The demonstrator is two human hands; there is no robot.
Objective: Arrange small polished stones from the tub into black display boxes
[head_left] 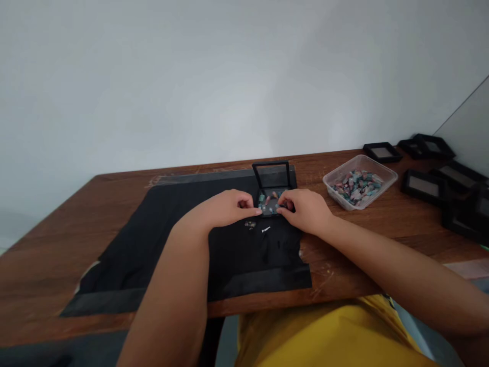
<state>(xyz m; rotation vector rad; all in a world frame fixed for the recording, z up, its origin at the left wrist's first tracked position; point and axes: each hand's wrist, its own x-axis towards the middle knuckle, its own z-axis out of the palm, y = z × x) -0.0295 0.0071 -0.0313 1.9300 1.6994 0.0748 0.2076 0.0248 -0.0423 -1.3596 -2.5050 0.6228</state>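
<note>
A small black hinged case (272, 175) stands open on a black cloth, its lid frame tilted up at the back. Small teal and pink pieces (274, 195) lie inside it. At the case's left front corner is my left hand (233, 208), thumb and index finger bent toward each other at its edge. My right hand (305, 209) is at the right side, fingertips pinched over the case; what they hold is too small to name. In front of the case, a little cluster of bits (250, 225) and a white sliver (266, 229) rest on the cloth.
The black cloth (171, 224) is taped to the wooden table (49, 229). To the right, a clear plastic tub (389, 176) holds several teal and pink pieces. Several black frames (423, 184) lie at the far right. A pale wall (191, 76) rises behind the table.
</note>
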